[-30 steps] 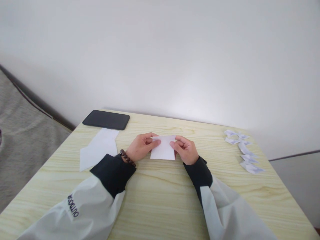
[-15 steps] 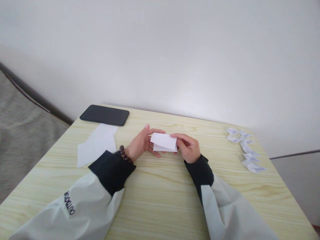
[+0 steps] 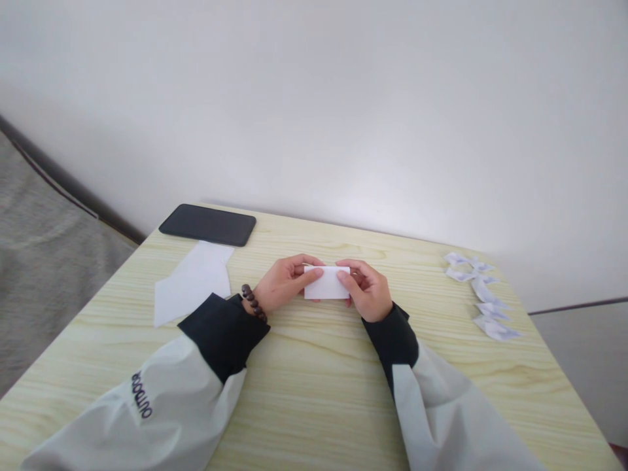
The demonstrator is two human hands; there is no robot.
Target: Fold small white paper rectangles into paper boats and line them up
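Observation:
A small folded white paper is held above the middle of the table, its long side running left to right. My left hand grips its left end, thumb on the front face and fingers behind. At the right end my right hand pinches it the same way, with the thumb near the top edge. Both hands are closed on the paper, and most of the fingers behind it are hidden. A bead bracelet circles my left wrist.
White paper sheets lie overlapping on the left of the wooden table, just below a black phone. Several folded paper pieces sit in a column near the right edge. A white wall rises behind the table.
My left hand has gone from spread fingers behind the paper to gripping its left end with the thumb in front. The paper's loose upper flap now lies flat and its edges line up.

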